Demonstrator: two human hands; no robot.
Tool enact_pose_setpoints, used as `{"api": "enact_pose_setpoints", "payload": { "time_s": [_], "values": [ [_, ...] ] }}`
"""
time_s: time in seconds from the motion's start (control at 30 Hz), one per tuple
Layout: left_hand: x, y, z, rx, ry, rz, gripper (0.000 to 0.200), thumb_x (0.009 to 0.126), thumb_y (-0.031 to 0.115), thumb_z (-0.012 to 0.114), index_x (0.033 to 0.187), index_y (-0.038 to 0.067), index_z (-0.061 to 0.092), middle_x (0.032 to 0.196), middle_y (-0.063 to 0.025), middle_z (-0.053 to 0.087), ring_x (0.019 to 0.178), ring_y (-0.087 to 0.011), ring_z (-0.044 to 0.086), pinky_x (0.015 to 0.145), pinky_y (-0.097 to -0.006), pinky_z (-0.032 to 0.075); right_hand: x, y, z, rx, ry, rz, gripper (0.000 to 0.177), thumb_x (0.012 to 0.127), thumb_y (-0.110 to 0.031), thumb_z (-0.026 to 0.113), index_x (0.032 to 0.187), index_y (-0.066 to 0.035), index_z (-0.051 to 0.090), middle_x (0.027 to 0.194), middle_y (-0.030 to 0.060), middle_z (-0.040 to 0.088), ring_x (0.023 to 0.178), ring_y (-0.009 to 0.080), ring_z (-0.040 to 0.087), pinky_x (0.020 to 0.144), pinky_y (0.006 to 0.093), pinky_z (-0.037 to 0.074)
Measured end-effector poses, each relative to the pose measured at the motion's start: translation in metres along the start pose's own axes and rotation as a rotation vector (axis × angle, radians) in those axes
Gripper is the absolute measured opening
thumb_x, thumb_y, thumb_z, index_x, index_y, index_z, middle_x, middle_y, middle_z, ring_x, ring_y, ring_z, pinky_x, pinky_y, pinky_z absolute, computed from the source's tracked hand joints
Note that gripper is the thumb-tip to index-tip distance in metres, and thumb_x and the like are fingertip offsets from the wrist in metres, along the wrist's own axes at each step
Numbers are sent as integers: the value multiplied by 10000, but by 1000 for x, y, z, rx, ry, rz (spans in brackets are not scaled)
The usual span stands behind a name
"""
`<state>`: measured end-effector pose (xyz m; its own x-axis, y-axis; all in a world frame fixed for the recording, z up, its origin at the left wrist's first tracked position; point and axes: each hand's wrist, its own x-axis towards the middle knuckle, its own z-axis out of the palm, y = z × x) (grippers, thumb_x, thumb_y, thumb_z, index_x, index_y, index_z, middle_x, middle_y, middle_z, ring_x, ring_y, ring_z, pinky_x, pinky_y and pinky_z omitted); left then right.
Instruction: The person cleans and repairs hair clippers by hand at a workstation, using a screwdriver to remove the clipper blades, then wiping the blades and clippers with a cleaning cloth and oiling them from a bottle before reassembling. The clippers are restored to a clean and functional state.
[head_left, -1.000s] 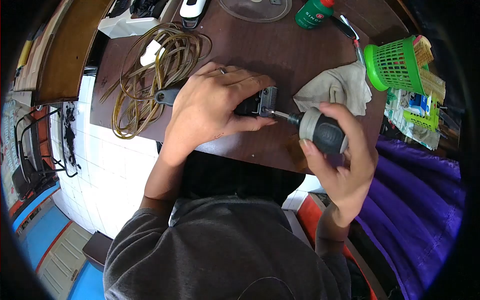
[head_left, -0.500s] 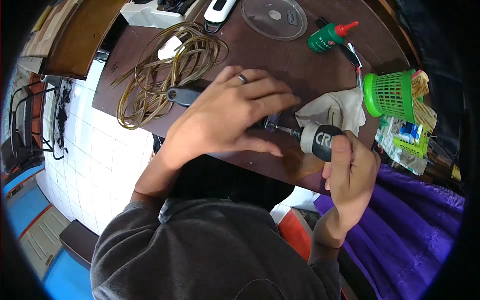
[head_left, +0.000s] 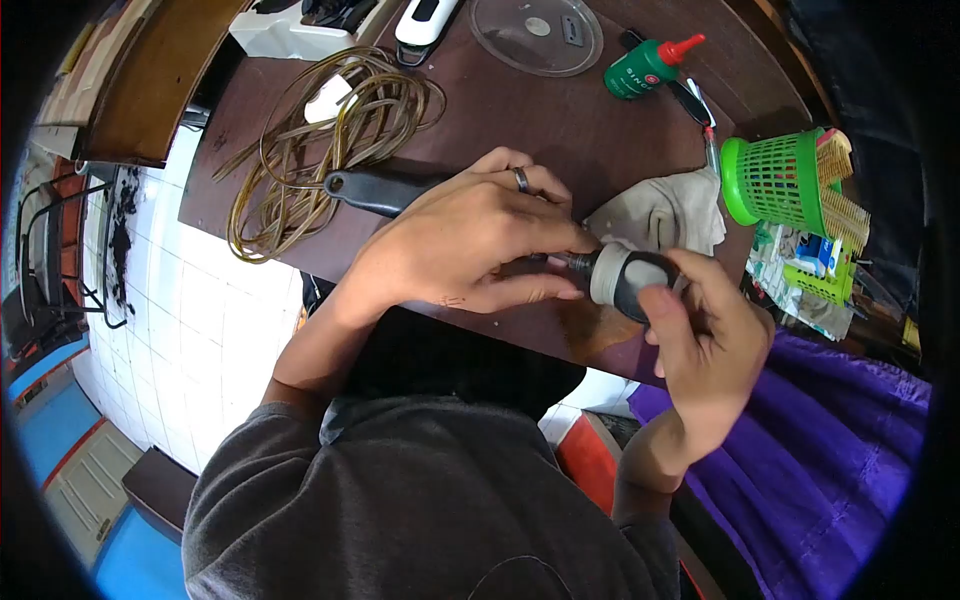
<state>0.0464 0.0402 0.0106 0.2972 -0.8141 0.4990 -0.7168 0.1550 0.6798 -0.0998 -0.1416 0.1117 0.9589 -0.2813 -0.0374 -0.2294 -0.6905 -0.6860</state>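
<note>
My left hand [head_left: 480,235], with a ring on one finger, is wrapped over a black-handled tool [head_left: 375,192] whose end with a hole points left. The far end of that tool is hidden under my fingers. In my right hand [head_left: 712,340] is a screwdriver with a thick grey and black handle [head_left: 620,280], held level and pointing left. Its shaft runs to my left fingertips, and its tip is out of sight behind them. A crumpled pale cloth [head_left: 665,212] lies just beyond the screwdriver.
Coiled brown cord [head_left: 385,130] lies at the left of the brown table [head_left: 510,120]. Toward the back are a white clipper [head_left: 425,25], a clear round lid [head_left: 535,35] and a green bottle with a red nozzle [head_left: 640,72]. A green basket [head_left: 775,180] with combs is at the right.
My left fingers have closed in around the screwdriver's shaft and the tool's end, which showed before. My right hand has turned on the handle and shifted slightly right. The view has shifted a little.
</note>
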Motion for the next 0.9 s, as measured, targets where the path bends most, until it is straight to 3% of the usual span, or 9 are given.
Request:
{"api": "enact_pose_setpoints", "payload": {
  "time_s": [0.23,0.37,0.43,0.5,0.57,0.63,0.7,0.77,0.9],
  "values": [
    [-1,-1,0,31,-3,-47,271,843,268,752,1049,94,723,943,-65,716,1039,-272,640,961,-407,406,4,0,-1,175,32,-299,434,811,-24,768,1235,-31,672,848,80,644,596,79,576,536,214,426],
    [-2,0,-1,45,-9,-19,236,858,240,735,1039,91,720,944,-77,714,1045,-276,640,966,-414,406,-3,6,3,160,21,3,526,752,-132,870,1221,-5,668,744,35,597,560,68,528,511,203,391],
    [-3,-3,0,39,-19,-6,241,872,263,717,1032,84,711,936,-83,709,1038,-269,638,966,-405,400,0,7,7,38,98,-135,573,730,-201,896,1219,-8,669,683,15,556,538,61,496,499,201,374],
    [-4,-4,0,38,-23,1,251,886,286,699,1026,77,701,928,-89,704,1030,-262,637,965,-395,394,1,-2,-2,396,-13,-137,547,729,-169,888,1209,-14,679,739,35,574,568,65,519,523,196,399],
    [-4,-4,0,17,17,-13,250,875,276,706,1026,77,702,925,-94,702,1034,-256,632,962,-392,396,2,-9,-2,334,44,-142,555,699,-109,882,1206,-6,681,835,67,610,610,84,556,555,191,428],
    [-4,-5,-1,14,19,4,246,872,268,706,1025,75,702,920,-98,700,1032,-255,630,961,-391,397,5,3,-6,-26,-41,-426,581,666,-60,870,1211,-3,678,906,94,632,646,104,585,578,203,455],
    [-5,-4,-2,8,13,21,243,868,259,707,1024,72,702,916,-103,699,1031,-253,628,960,-390,398,1,2,-2,-31,-30,-418,584,652,-79,889,1190,-2,677,944,114,640,642,119,595,561,212,449],
    [-6,-3,-3,5,-36,-4,226,858,223,722,1023,69,709,937,-93,707,1054,-272,637,972,-413,406,-7,-5,0,-105,44,-118,588,633,-152,924,1149,-5,683,996,127,629,654,122,605,540,220,440],
    [-6,-4,-5,4,-53,29,221,860,222,718,1017,67,707,932,-93,705,1049,-269,637,965,-411,410,0,1,-2,160,38,-245,694,568,-236,965,1152,6,677,1031,139,627,663,107,602,529,230,449]
  ]
}}
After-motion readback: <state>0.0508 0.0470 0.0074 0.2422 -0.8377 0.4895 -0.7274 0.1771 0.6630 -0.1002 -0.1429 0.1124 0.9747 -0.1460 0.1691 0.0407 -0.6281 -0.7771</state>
